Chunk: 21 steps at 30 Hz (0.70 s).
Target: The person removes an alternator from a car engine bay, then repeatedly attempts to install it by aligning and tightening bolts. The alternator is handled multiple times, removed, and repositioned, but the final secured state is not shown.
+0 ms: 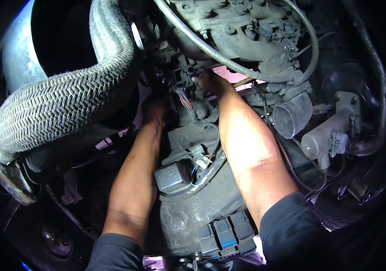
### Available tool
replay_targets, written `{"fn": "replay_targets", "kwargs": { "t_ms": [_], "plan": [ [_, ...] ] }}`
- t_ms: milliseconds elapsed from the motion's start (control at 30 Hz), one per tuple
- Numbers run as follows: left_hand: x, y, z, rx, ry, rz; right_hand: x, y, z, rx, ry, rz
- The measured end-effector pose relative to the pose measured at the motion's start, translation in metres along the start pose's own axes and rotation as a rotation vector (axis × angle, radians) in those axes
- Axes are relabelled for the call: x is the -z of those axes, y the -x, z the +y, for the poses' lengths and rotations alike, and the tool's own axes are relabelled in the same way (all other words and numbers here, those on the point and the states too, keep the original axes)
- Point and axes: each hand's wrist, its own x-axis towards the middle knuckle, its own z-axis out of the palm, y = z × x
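Observation:
Both my arms reach deep into a dusty engine bay. My left hand (156,109) is in shadow beside a metal housing, left of a bundle of coloured wires (184,98); its fingers are too dark to make out. My right hand (208,83) is beside a dark fitting with a round opening (188,74), its fingertips bent against that part; what they hold is hidden. Below the wires, between my forearms, are a grey box (172,177) and a white connector (202,161).
A thick braided sleeve (66,106) bends along the left. A braided hose (211,56) arcs over the engine casting (233,27). Right of my right arm are an open duct (287,119) and a metal cylinder (319,142). A blue-marked black block (226,230) lies low between my sleeves.

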Motion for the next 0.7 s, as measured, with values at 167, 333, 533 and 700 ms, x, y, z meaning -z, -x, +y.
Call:
{"fn": "replay_targets", "kwargs": {
  "t_ms": [167,333,533,700],
  "plan": [
    [0.016,-0.025,-0.017,0.082,0.118,-0.18,-0.002,-0.011,0.004,0.279,0.603,-0.005],
    [0.021,-0.036,-0.018,0.082,0.217,-0.353,0.003,-0.009,-0.008,0.216,0.494,-0.114],
    [0.031,-0.048,-0.02,-0.116,-0.194,-0.206,0.002,0.007,-0.021,-0.08,-0.164,0.099],
    [0.042,-0.089,-0.017,0.227,0.252,-0.456,-0.006,0.0,-0.018,0.108,-0.385,0.368]
  ]
}}
